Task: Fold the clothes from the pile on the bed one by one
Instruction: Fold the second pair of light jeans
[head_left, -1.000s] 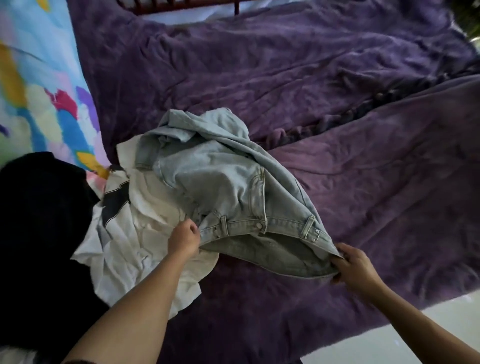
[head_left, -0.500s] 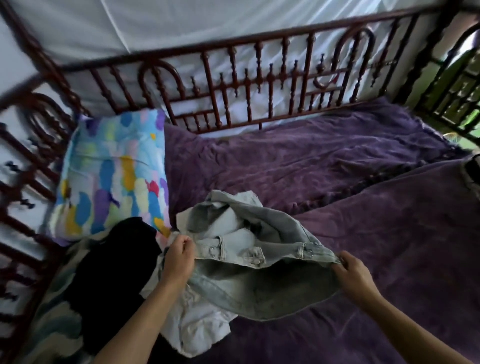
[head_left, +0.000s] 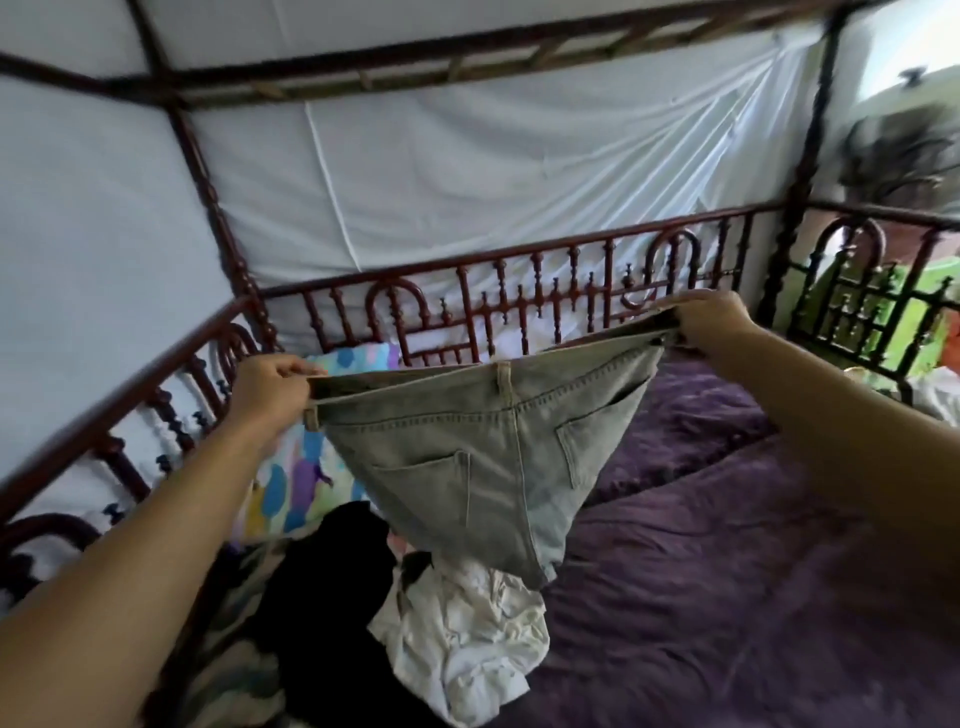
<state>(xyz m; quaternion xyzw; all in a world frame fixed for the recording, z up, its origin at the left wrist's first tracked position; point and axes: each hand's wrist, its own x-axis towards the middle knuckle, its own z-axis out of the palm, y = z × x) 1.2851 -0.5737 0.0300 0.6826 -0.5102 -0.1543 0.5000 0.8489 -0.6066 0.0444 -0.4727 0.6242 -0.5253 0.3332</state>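
Pale blue jeans (head_left: 483, 467) hang in the air above the bed, back pockets facing me, waistband stretched wide. My left hand (head_left: 272, 387) grips the waistband's left end. At the right end, higher up, my right hand (head_left: 714, 322) holds the band. The legs drop down to the pile below. A crumpled white garment (head_left: 467, 644) and a black garment (head_left: 332, 613) lie in that pile at the bed's near left.
A purple blanket (head_left: 727, 597) covers the bed. A multicoloured pillow (head_left: 296, 488) leans at the left behind the jeans. Dark red ornate metal railings (head_left: 519, 291) run round the bed's back and left. White fabric hangs behind them.
Both hands have lifted the jeans by the waistband from the bed up into the air and spread it. My view has tilted up towards the railings.
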